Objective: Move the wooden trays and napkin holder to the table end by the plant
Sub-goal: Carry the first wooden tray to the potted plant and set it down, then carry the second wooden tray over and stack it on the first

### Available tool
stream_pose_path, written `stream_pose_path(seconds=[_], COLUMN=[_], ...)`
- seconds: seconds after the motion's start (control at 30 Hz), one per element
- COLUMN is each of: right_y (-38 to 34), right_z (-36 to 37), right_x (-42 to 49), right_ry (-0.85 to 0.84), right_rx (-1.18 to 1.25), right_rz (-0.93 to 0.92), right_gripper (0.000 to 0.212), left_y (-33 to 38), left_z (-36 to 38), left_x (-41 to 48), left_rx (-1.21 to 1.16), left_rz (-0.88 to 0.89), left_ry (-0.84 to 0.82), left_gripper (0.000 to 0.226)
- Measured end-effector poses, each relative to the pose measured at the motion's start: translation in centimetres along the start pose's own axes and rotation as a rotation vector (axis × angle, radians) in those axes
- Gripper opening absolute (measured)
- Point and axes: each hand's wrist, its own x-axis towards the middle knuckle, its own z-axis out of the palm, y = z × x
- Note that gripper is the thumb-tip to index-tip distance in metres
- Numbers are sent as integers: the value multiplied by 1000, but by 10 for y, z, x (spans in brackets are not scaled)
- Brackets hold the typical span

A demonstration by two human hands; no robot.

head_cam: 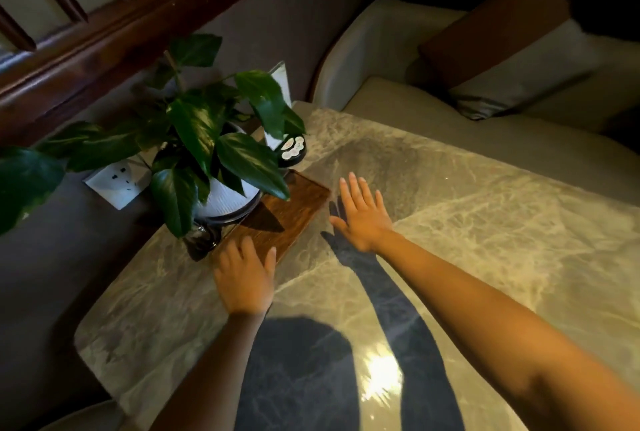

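wooden tray (287,212) lies flat on the marble table (450,222), at the end by the plant (207,139), its far edge tucked under the white pot (228,203) and leaves. left hand (244,280) rests palm down over the tray's near corner, fingers spread, fingertips on the wood, gripping nothing. right hand (362,215) is flat and open just beside the tray's right edge, fingers apart, holding nothing; cannot tell whether it touches the tabletop. small round black object (292,150) sits beyond the tray near the pot. cushioned seat (433,59) behind the table.
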Motion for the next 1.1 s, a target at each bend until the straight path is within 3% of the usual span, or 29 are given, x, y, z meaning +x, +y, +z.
stream_pose_path(seconds=[0.1, 0.3, 0.77, 0.9, 1.1], right_y=[22, 82, 251, 294, 339], right_z=[-11, -22, -9, 0, 17], right_x=[-40, -133, -378, -444, -504], right_ry=[45, 116, 216, 202, 135], right_rx=[-3, -11, 14, 60, 139], right_rz=[55, 231, 657, 746, 809], right_gripper=[72, 72, 75, 74, 71], left_y=[30, 105, 294, 320, 316], left_z=[1, 10, 34, 48, 61], left_x=[-12, -50, -247, -330, -447], left_rx=[10, 46, 6, -50, -186], left_rz=[158, 356, 770, 733, 471], left_ry=[55, -118, -390, -542, -752], left_gripper=[54, 70, 70, 71, 68])
